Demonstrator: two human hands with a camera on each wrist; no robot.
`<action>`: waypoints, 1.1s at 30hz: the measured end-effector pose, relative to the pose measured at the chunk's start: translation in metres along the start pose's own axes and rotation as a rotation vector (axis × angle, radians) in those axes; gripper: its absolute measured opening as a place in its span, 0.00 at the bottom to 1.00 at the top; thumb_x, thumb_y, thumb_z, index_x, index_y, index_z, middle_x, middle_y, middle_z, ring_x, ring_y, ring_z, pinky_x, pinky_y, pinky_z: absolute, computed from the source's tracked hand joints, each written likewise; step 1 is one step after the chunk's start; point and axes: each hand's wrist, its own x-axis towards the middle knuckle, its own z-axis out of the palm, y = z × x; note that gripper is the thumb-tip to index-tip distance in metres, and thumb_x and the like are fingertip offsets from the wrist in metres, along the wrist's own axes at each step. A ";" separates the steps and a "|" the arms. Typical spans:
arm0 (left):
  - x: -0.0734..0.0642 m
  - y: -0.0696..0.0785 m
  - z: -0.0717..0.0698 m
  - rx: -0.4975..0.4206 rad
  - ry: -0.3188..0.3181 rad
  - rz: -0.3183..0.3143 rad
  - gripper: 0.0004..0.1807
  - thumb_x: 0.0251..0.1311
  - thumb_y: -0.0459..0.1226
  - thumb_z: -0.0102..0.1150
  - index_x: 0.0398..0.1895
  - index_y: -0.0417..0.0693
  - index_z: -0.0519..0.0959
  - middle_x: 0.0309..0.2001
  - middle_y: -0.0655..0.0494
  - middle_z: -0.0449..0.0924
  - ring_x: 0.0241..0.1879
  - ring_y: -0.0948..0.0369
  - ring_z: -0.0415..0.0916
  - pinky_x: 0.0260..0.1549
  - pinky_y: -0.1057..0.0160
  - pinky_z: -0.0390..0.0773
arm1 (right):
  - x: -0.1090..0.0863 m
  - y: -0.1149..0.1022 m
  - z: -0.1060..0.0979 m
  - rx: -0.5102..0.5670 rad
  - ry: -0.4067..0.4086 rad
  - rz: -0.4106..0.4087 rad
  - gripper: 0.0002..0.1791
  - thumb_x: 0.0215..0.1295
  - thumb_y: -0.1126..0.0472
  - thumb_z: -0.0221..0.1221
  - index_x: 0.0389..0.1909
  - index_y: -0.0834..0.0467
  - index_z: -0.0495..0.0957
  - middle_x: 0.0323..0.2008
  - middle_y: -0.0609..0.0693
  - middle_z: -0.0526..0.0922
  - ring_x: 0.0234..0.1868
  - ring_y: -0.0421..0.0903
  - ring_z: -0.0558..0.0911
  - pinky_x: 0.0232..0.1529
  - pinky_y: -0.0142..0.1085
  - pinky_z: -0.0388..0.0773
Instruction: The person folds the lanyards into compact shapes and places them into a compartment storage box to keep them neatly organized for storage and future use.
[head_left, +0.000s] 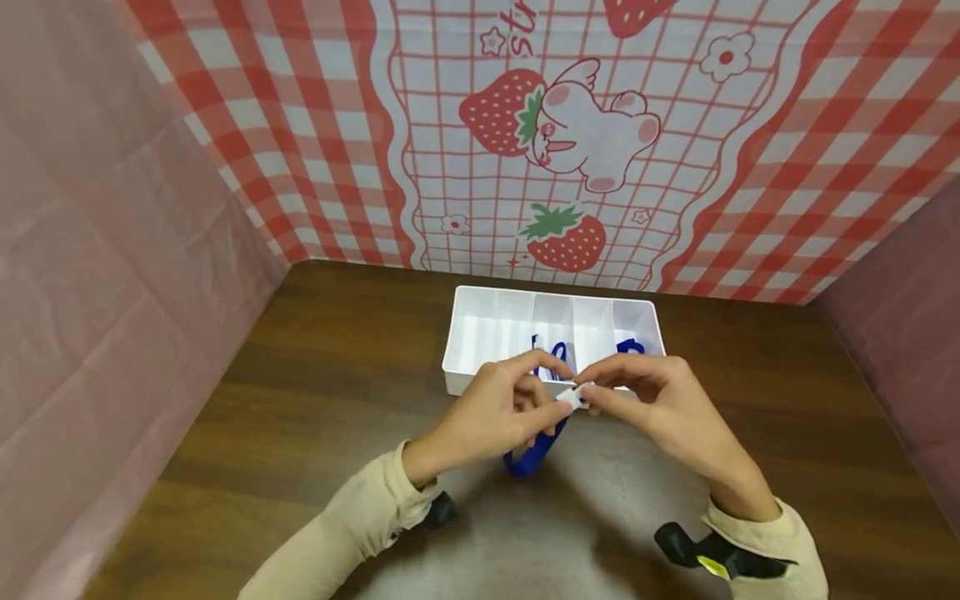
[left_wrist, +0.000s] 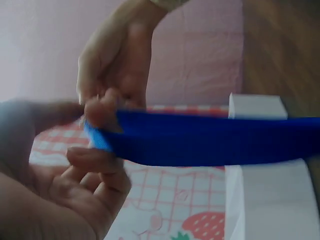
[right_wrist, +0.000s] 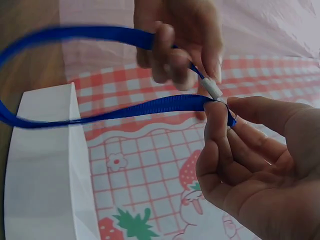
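A blue ribbon lanyard (head_left: 534, 457) hangs in a loop below both hands, in front of the tray. In the right wrist view its flat band (right_wrist: 107, 34) curves out to the left, and a small white clasp (right_wrist: 212, 88) joins it between the fingertips. My left hand (head_left: 498, 408) pinches the clasp between thumb and fingers. Close against it, my right hand (head_left: 663, 408) pinches the ribbon just beside the clasp. Fingers partly hide the clasp in the left wrist view, where the ribbon (left_wrist: 210, 141) stretches to the right.
Behind the hands stands a white compartment tray (head_left: 474, 333). Blue ribbon pieces (head_left: 558, 353) lie in a middle compartment, with another blue piece (head_left: 630, 346) in the right end one. A strawberry-print cloth (head_left: 566, 242) hangs at the back of the wooden table (head_left: 300, 375).
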 end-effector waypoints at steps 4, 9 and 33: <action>-0.001 0.002 -0.007 0.161 -0.070 0.057 0.19 0.63 0.38 0.66 0.57 0.47 0.77 0.17 0.64 0.74 0.14 0.70 0.66 0.16 0.70 0.67 | -0.005 -0.006 -0.001 -0.013 0.017 -0.011 0.09 0.65 0.70 0.63 0.41 0.53 0.84 0.32 0.52 0.85 0.31 0.47 0.84 0.37 0.34 0.80; -0.002 0.002 -0.007 0.319 -0.154 0.140 0.19 0.63 0.41 0.67 0.56 0.44 0.80 0.19 0.67 0.71 0.18 0.75 0.61 0.22 0.74 0.65 | -0.009 -0.010 -0.002 0.002 -0.032 -0.023 0.11 0.66 0.71 0.61 0.44 0.53 0.84 0.37 0.49 0.86 0.35 0.48 0.84 0.41 0.34 0.80; -0.005 0.004 0.004 0.485 0.164 0.240 0.12 0.59 0.37 0.70 0.44 0.45 0.81 0.35 0.58 0.82 0.34 0.68 0.77 0.34 0.73 0.76 | -0.012 -0.025 0.003 -0.382 0.223 -0.174 0.14 0.57 0.71 0.70 0.37 0.48 0.86 0.31 0.37 0.85 0.28 0.32 0.79 0.20 0.25 0.70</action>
